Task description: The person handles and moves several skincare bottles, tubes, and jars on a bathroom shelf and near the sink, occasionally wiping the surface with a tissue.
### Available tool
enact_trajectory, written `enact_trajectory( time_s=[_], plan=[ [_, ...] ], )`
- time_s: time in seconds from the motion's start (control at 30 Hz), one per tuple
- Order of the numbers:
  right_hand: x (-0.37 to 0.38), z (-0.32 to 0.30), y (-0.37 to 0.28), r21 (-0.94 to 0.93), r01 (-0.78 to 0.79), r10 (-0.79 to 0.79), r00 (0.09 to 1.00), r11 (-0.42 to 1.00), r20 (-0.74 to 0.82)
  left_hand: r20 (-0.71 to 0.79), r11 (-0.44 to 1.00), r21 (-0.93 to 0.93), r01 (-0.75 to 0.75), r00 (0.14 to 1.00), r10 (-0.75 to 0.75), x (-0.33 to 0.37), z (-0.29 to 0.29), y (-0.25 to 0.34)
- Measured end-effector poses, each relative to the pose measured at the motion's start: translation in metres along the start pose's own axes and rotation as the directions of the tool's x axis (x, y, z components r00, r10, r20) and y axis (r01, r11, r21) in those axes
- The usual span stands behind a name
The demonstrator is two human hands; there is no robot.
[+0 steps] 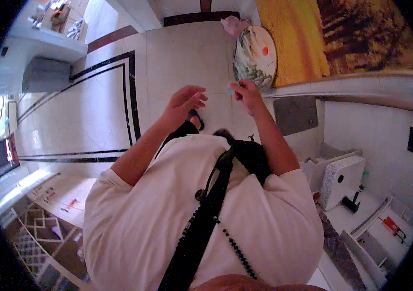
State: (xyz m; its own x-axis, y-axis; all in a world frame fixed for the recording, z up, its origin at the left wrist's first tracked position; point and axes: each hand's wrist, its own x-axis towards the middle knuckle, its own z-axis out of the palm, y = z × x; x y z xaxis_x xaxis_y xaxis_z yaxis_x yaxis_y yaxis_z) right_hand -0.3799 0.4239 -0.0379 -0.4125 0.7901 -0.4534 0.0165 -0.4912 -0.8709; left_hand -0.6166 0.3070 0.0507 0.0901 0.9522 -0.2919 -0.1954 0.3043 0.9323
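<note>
The right hand [247, 94] pinches a small pale scrap [230, 90] at its fingertips, held above the tiled floor [99, 111], jutting leftward toward the left hand [183, 103], which hovers just beside it with fingers loosely spread, holding nothing.

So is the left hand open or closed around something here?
Open: the left hand has its fingers loosely spread and holds nothing. The right hand pinches a small pale piece.
</note>
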Motion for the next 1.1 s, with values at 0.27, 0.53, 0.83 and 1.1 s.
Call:
enact_trajectory(
  time_s=[0.27, 0.53, 0.83, 1.1],
  plan=[
    [0.193, -0.022, -0.062, 0.050, -0.077, 0.083, 0.989, 0.996, -0.120, 0.093, 0.998, 0.015, 0.055, 0.994, -0.056, 0.202, -0.063, 0.097],
    [0.495, -0.138, -0.010, 0.062, -0.209, 0.218, 0.937, 0.976, -0.274, -0.002, 0.986, 0.044, 0.159, 0.987, -0.160, 0.411, -0.126, 0.087],
    [0.755, -0.247, 0.155, 0.234, -0.209, 0.307, 0.772, 0.949, -0.556, -0.142, 0.957, 0.067, 0.283, 0.952, -0.271, 0.582, -0.177, 0.012],
    [0.838, -0.269, 0.249, 0.453, -0.099, 0.335, 0.811, 0.886, -0.479, -0.204, 0.886, 0.132, 0.444, 0.887, -0.414, 0.634, -0.239, -0.085]
  ],
)
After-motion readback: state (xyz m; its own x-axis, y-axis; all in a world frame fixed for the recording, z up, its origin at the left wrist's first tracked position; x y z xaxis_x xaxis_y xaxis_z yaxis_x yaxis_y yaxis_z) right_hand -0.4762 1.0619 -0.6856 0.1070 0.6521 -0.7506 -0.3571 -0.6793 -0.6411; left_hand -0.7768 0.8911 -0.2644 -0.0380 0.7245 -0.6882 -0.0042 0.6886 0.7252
